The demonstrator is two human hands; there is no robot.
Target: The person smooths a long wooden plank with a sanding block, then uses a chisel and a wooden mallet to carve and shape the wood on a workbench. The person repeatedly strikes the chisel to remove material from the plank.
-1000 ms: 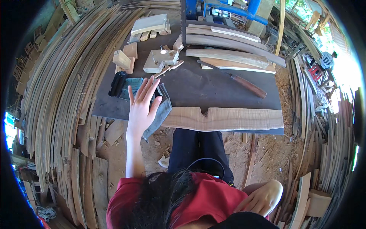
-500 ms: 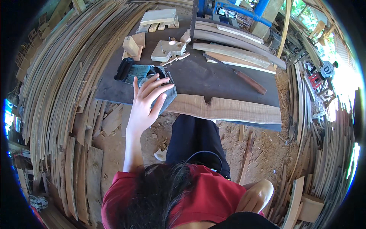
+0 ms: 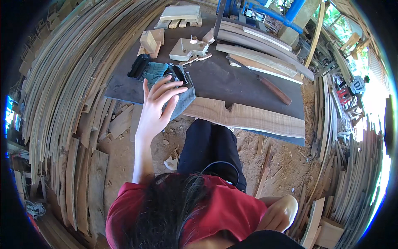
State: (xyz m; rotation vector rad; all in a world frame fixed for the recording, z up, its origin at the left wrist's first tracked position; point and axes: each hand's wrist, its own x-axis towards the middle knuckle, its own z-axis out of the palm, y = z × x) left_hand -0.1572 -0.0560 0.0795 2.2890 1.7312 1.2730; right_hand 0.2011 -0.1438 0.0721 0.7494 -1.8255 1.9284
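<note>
My left hand (image 3: 156, 108) hangs over the left front of the dark worktable (image 3: 224, 83), fingers spread and slightly curled, holding nothing that I can see. Beneath and beyond its fingertips lie a blue-green printed sheet (image 3: 155, 71), which looks like sandpaper, a grey sheet (image 3: 187, 96) and a black object (image 3: 178, 74) that I cannot make out. A second black piece (image 3: 139, 65) sits left of them. Along the front edge stretches a wooden board (image 3: 265, 120) with a small notch. My right arm (image 3: 278, 212) is bent at the lower right; its hand does not show.
A long blade-like tool with a wooden handle (image 3: 274, 89) lies on the table's right. Behind it are curved planks (image 3: 257, 58); at the back left, wood blocks (image 3: 188, 49) and a small stack (image 3: 180, 13). Long timber strips (image 3: 70, 83) flank the left. A person (image 3: 357, 86) is far right.
The view has shifted slightly, so the table's things sit a little lower or farther right. My left hand keeps its spread pose over the sheets.
</note>
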